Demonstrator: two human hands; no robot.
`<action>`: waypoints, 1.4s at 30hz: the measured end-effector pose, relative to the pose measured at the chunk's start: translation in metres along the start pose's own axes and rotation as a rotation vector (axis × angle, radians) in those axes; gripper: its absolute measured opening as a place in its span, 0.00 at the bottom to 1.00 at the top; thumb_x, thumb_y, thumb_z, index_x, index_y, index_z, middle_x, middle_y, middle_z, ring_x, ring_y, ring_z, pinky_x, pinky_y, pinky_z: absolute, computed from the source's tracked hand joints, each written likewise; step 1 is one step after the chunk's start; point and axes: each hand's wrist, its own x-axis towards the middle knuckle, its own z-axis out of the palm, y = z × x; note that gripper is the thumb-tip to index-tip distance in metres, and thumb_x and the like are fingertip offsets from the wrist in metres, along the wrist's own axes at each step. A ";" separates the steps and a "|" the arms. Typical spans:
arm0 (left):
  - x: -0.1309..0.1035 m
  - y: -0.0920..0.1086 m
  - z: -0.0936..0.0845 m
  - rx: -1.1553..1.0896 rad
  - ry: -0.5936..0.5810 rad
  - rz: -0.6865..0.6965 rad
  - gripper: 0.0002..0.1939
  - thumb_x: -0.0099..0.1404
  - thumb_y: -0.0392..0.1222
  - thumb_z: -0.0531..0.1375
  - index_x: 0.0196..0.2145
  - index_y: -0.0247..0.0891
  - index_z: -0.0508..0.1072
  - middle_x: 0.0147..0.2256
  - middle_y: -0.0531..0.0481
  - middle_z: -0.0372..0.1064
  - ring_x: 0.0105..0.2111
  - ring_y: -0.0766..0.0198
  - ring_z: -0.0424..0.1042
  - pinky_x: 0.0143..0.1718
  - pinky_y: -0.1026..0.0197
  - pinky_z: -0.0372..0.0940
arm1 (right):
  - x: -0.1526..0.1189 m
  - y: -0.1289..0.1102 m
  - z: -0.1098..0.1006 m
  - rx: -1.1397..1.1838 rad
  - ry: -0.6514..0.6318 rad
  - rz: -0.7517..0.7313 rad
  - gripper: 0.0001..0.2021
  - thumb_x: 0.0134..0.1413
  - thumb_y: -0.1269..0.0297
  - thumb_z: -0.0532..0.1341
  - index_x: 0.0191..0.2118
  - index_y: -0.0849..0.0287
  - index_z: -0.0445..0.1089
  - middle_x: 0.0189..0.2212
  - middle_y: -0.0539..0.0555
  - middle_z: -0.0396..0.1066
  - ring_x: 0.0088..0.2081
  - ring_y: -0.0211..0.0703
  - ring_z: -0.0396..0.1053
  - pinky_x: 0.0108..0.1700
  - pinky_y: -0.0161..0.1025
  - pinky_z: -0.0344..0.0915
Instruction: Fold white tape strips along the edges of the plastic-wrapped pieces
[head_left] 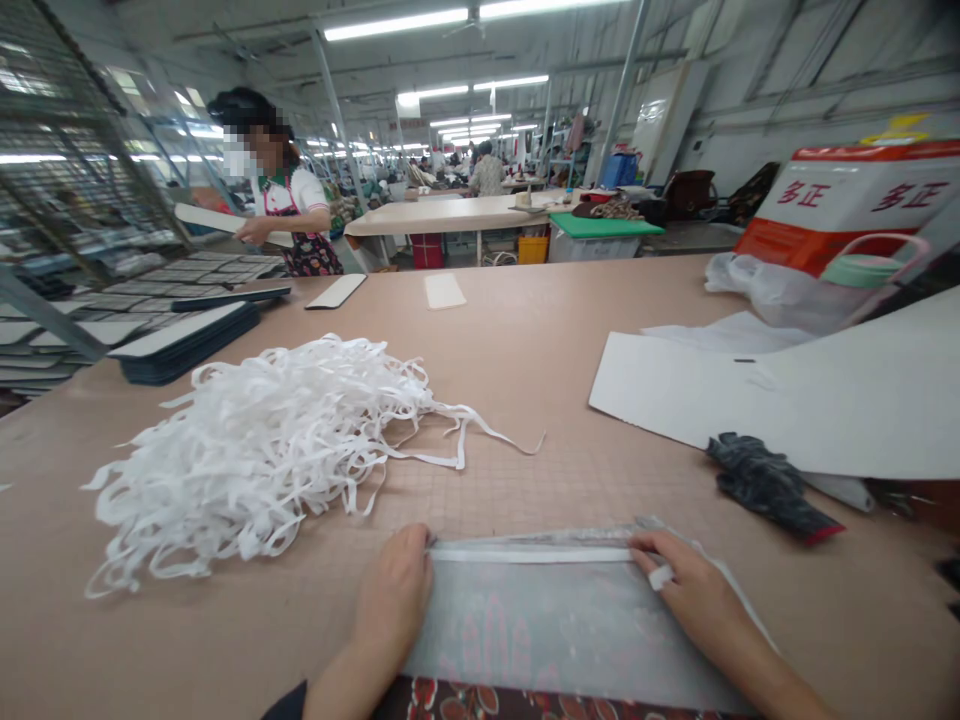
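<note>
Hands: left hand (394, 600) lies flat, fingertips pressing one end of a white tape strip (529, 552); right hand (694, 595) pinches the other end. Strip sits along the top edge of a translucent sheet (555, 625), bottom centre of frame.
Risks, as judged: uneven pull could skew the strip off the edge; loose sheet may slide on the table (525, 350).
Surroundings: tangled pile of white strips (262, 450), centre left, near the left hand, its trailing ends liable to snag. Dark glove (765, 485) and white card (750, 400) at right.
Open room: bare table directly above the sheet.
</note>
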 end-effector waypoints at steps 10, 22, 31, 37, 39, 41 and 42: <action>-0.012 0.006 -0.001 0.501 0.076 0.413 0.24 0.58 0.23 0.45 0.48 0.38 0.66 0.38 0.45 0.68 0.40 0.58 0.66 0.48 0.51 0.54 | 0.003 -0.008 -0.002 -0.058 -0.019 -0.065 0.06 0.47 0.69 0.49 0.26 0.57 0.61 0.27 0.53 0.66 0.33 0.45 0.64 0.36 0.39 0.59; 0.008 0.037 0.001 0.517 -0.161 0.599 0.25 0.55 0.20 0.42 0.42 0.35 0.71 0.41 0.42 0.67 0.41 0.56 0.66 0.45 0.51 0.57 | 0.001 -0.009 -0.001 -0.106 0.025 -0.112 0.09 0.44 0.79 0.50 0.26 0.59 0.61 0.28 0.52 0.65 0.34 0.42 0.61 0.36 0.37 0.57; 0.018 0.132 0.019 0.341 -0.093 0.801 0.23 0.59 0.25 0.45 0.51 0.36 0.62 0.42 0.43 0.65 0.39 0.57 0.64 0.35 0.56 0.61 | 0.001 -0.003 -0.003 -0.176 0.068 -0.069 0.06 0.46 0.76 0.52 0.30 0.59 0.63 0.31 0.54 0.66 0.37 0.44 0.62 0.39 0.38 0.57; 0.023 0.145 0.042 0.259 -0.060 0.843 0.19 0.59 0.25 0.46 0.47 0.35 0.64 0.42 0.44 0.63 0.38 0.58 0.62 0.38 0.56 0.60 | 0.000 0.031 -0.033 0.053 0.110 0.198 0.04 0.46 0.71 0.52 0.28 0.58 0.62 0.24 0.50 0.65 0.29 0.40 0.64 0.32 0.34 0.58; 0.026 0.144 0.041 0.246 -0.058 0.839 0.20 0.59 0.25 0.46 0.47 0.34 0.64 0.41 0.45 0.64 0.38 0.58 0.62 0.39 0.55 0.59 | 0.000 0.041 -0.038 0.116 0.124 0.237 0.04 0.44 0.71 0.52 0.28 0.58 0.63 0.24 0.50 0.66 0.29 0.40 0.64 0.32 0.34 0.59; 0.028 0.145 0.038 0.241 -0.066 0.821 0.20 0.59 0.25 0.46 0.47 0.34 0.64 0.40 0.46 0.64 0.39 0.59 0.62 0.41 0.55 0.59 | 0.000 0.047 -0.039 0.155 0.137 0.244 0.05 0.44 0.71 0.52 0.28 0.59 0.63 0.25 0.50 0.67 0.30 0.40 0.65 0.32 0.34 0.59; 0.028 0.146 0.036 0.240 -0.066 0.811 0.20 0.59 0.25 0.46 0.47 0.35 0.65 0.40 0.46 0.65 0.39 0.59 0.62 0.41 0.55 0.59 | 0.000 0.048 -0.039 0.161 0.142 0.242 0.05 0.44 0.71 0.52 0.28 0.59 0.64 0.25 0.50 0.67 0.30 0.40 0.65 0.33 0.34 0.59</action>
